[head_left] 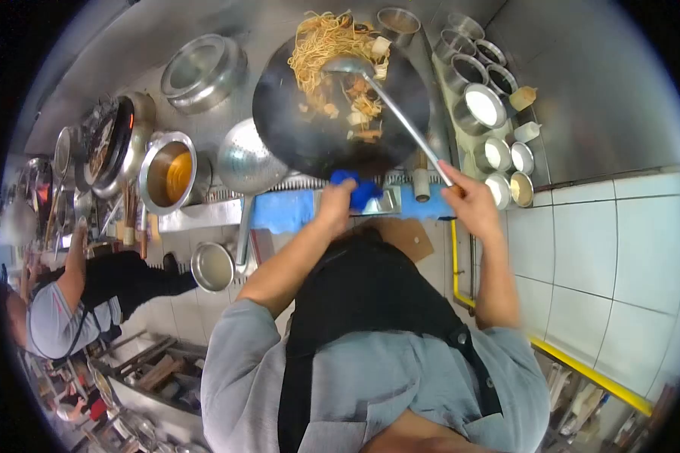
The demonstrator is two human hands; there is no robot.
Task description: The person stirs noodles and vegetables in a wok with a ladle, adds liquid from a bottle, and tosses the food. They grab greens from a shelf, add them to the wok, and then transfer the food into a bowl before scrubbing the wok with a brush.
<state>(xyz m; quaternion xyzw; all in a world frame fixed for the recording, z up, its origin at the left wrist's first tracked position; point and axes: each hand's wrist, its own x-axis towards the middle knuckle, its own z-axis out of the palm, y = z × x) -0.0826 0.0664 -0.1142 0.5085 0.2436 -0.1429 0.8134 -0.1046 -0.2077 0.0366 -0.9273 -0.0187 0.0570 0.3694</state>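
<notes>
Gripping the ladle (408,130) around the wok (278,102)'s 4 o'clock, the right hand (474,206) is well apart from the left hand (335,205), closed on a bunched blue cloth (363,194) at 6. Noodles (317,57) are heaped by the 12 o'clock rim, so honestly, one hard ladle shove could spill some.
</notes>
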